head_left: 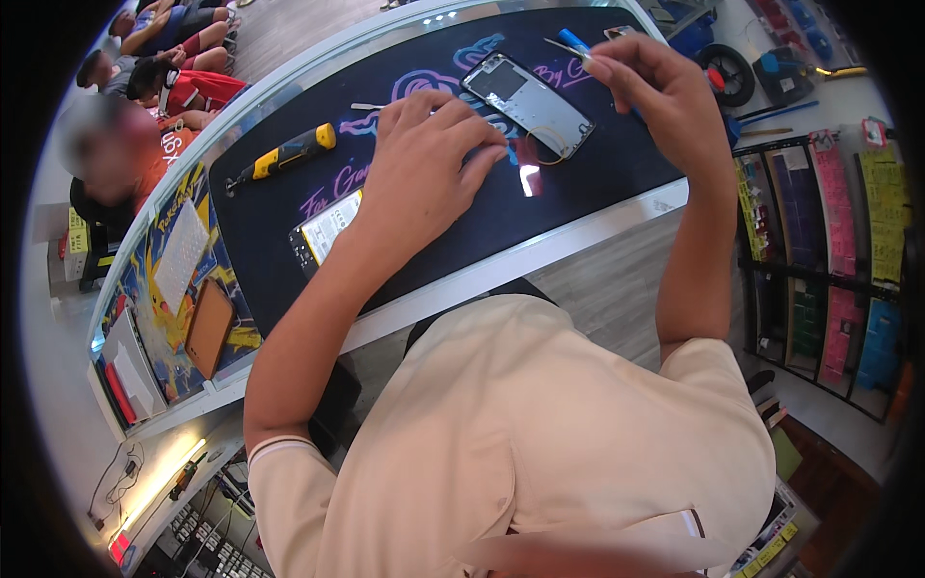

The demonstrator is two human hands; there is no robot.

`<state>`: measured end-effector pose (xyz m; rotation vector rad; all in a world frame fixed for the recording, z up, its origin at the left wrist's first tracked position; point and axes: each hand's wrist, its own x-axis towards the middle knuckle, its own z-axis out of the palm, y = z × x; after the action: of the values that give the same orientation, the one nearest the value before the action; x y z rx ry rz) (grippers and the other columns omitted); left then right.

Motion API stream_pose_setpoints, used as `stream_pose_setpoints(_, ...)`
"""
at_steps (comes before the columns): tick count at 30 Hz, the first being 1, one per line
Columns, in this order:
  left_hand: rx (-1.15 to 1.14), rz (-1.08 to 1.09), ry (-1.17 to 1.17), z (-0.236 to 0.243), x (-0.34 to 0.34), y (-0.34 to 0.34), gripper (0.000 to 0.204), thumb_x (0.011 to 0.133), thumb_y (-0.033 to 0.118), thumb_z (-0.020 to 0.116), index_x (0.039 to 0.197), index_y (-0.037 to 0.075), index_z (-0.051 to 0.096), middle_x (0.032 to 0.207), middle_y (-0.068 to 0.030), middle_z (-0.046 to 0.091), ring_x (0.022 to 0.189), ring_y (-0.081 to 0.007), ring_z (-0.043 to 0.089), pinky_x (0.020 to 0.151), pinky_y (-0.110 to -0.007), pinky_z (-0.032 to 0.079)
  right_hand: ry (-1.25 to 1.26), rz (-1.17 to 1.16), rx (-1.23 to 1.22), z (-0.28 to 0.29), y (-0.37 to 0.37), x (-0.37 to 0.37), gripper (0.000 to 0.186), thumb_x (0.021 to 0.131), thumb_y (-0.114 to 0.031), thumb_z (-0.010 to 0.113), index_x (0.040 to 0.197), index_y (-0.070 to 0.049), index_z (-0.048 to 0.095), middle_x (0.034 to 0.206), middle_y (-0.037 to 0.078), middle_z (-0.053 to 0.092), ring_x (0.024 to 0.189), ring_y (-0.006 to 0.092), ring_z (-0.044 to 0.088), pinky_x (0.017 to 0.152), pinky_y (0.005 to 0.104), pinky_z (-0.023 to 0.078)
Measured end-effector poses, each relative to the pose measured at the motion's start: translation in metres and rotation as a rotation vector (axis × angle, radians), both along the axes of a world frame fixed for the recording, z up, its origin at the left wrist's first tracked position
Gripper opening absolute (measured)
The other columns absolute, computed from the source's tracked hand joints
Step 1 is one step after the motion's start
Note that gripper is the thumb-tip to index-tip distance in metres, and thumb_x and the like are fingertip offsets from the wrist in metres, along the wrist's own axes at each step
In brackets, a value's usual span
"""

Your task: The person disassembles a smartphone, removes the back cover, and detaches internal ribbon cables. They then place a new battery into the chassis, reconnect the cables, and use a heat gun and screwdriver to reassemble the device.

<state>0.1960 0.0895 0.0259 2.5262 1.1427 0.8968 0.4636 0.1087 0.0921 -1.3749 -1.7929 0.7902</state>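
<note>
My left hand (438, 154) hovers over the dark printed mat, fingers bent and thumb apart, with nothing visible in them. By its fingers lies a slim metal tool (366, 106), partly hidden. To its right rests a pinkish-red film strip (528, 166) that catches the light. Past that is a phone frame (525, 101), its bare metal inside facing up, a thin yellowish loop (549, 143) across its near end. My right hand (665, 91) is raised at the far right, pinching a thin pointed tool (559, 45). An opened phone body with a battery (332, 223) lies partly under my left forearm.
A yellow-and-black electric screwdriver (289, 152) lies at the mat's left. A blue-handled tool (572, 40) is beside my right fingers. Left of the mat are a brown phone-shaped case (209, 328) and bubble wrap (183, 252). Several people sit beyond the counter; a rack (819, 270) stands right.
</note>
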Motion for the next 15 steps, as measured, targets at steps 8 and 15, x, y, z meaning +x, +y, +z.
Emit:
stream_pose_setpoints(8,0.131,-0.091,0.206,-0.02,0.058,0.058,0.012,0.087,0.021,0.077,0.097,0.014,0.078,0.103,0.0003,0.072,0.118,-0.0271,0.059,0.104,-0.045,0.04,0.271,-0.331,-0.161,-0.053,-0.054,0.085,0.021,0.097,-0.023,0.078,0.105,-0.004,0.075,0.075,-0.004,0.062,0.067,0.0038,0.054,0.06,0.0199,0.04)
stream_pose_setpoints(15,0.115,-0.037,0.347,-0.013,0.065,0.052,0.013,0.088,0.021,0.074,0.095,0.011,0.072,0.104,-0.0038,0.068,0.122,-0.0287,0.056,0.104,-0.048,0.04,0.307,-0.209,-0.214,-0.054,-0.045,0.077,0.019,0.097,-0.021,0.078,0.103,-0.003,0.075,0.074,-0.004,0.064,0.065,0.003,0.053,0.06,0.02,0.041)
